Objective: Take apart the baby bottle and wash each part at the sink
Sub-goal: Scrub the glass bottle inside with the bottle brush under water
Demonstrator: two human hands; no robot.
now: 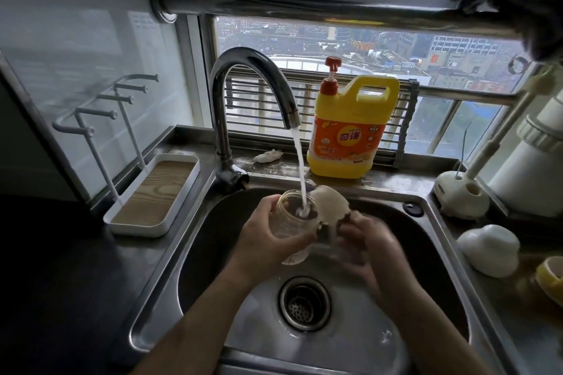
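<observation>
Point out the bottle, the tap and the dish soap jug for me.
bottle (286, 224): head view, on its clear side wall below the open mouth.
tap (243, 65): head view, on the top of its curved neck.
dish soap jug (350, 131): head view, on its orange front label.

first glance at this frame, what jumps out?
The water stream running from the chrome faucet straight into the mouth of the clear bottle body, held by the left hand over the sink. Next, the bright yellow dish soap jug on the ledge behind the basin, by the window. The right hand is motion-blurred beside the bottle, gripping a pale part I cannot identify.
</observation>
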